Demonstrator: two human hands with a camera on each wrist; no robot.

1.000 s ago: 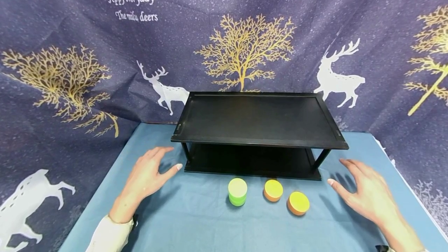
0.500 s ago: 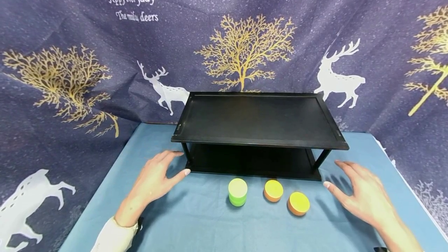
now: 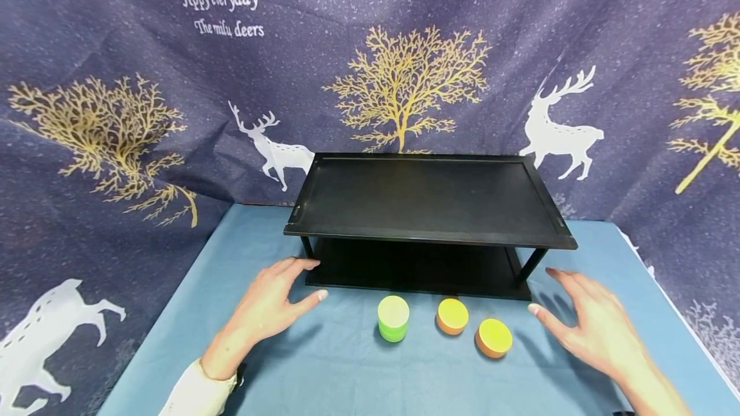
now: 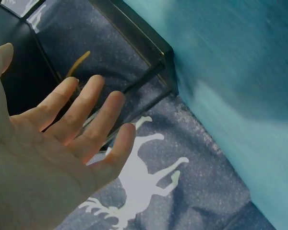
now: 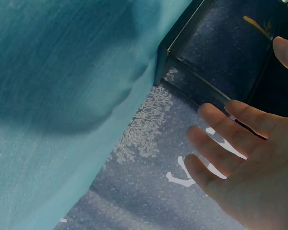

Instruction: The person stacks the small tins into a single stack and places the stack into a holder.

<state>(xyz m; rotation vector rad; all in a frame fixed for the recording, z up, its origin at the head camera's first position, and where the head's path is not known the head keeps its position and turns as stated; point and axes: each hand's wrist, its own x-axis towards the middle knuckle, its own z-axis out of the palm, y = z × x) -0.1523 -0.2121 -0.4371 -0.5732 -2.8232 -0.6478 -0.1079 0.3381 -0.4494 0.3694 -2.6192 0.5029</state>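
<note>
My left hand (image 3: 268,303) hovers over the blue cloth by the front left corner of a black two-tier rack (image 3: 430,198), thumb and fingers spread and holding nothing. In the left wrist view the fingers of that hand (image 4: 93,124) are extended. At the rack's right front corner my right hand (image 3: 598,326) is likewise spread, with nothing in it. Between the hands, in front of the rack, stands a green round piece (image 3: 393,318), perhaps two stacked. To its right are two round pieces with yellow tops and orange sides, one nearer the rack (image 3: 452,315) and another (image 3: 494,338) nearer my right hand.
Blue cloth (image 3: 347,377) covers the table. Behind and beside it hangs a dark blue curtain (image 3: 277,82) printed with deer and golden trees. The rack's upper tier overhangs its lower shelf (image 3: 413,265), with slim posts at the sides.
My left hand has moved right and slightly down, closer to the rack's left front corner. The right hand has shifted a little left toward the rack. The round pieces stay where they were.
</note>
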